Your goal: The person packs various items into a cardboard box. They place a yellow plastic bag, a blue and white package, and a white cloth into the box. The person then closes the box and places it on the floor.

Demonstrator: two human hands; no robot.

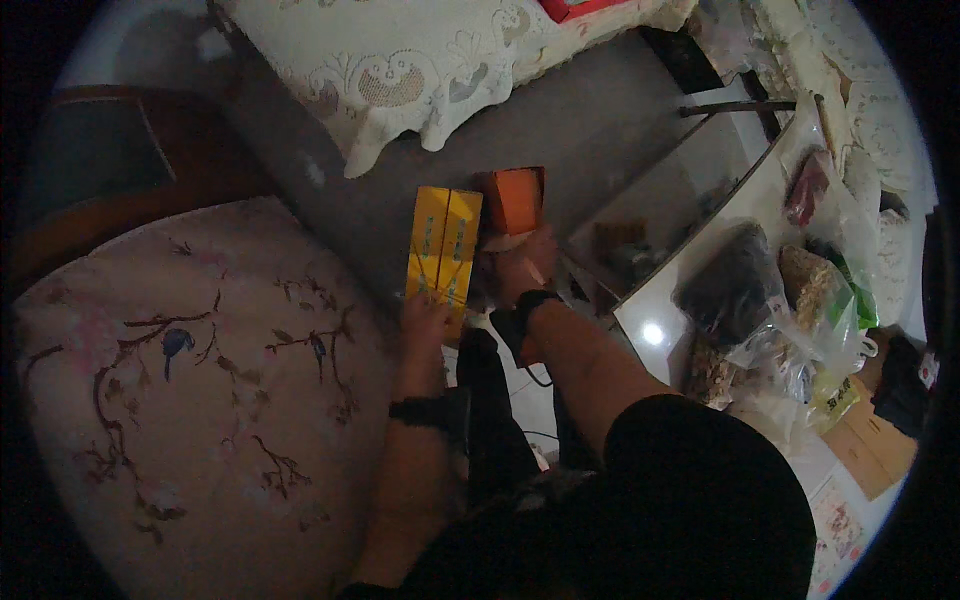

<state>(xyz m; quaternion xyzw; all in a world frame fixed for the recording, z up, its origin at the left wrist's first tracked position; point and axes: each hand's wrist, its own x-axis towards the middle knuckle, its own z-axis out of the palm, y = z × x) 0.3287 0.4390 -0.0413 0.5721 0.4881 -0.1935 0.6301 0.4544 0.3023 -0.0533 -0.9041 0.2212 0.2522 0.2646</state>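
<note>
My left hand (426, 321) grips the near end of two long yellow boxes (444, 240), which lie side by side and bear green writing. Just to their right, my right hand (525, 259) is closed around the lower part of an orange box (517, 201). The orange box stands roughly upright, apart from the yellow boxes. My fingers under the orange box are partly hidden. Both wrists wear dark bands.
A cream lace cloth (390, 67) hangs ahead. At left stands a floral-patterned padded surface (225, 375). A white glossy surface (652, 315) at right holds plastic bags (780, 352) and a cardboard piece (866, 442). My dark-clad legs are below.
</note>
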